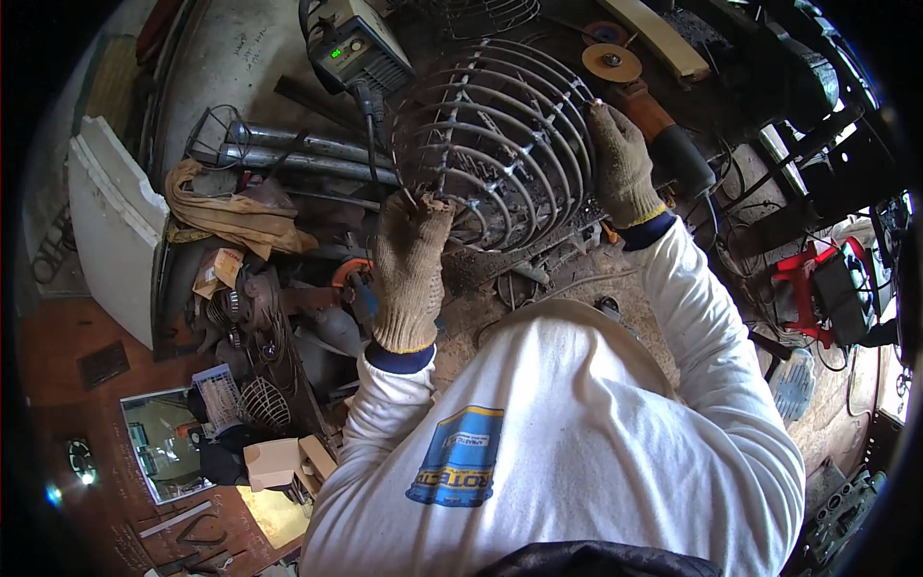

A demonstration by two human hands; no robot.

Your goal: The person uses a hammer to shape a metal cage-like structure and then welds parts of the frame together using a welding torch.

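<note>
A round cage of bent metal rods, joined by cross rods with rough weld spots, sits in front of me over a dark, cluttered work surface. Both my hands wear knitted tan work gloves. My left hand is closed on the cage's near left edge, its fingertips partly hidden. Around the rim on the far right, my right hand is closed, thumb and fingers on the outer rod. Just right of that hand lies an angle grinder with an orange-brown disc.
A welding machine with a lit green display stands beyond the cage, its cable running toward me. Metal tubes and a tan cloth lie left. A red and black tool case sits right; a cardboard box is lower left.
</note>
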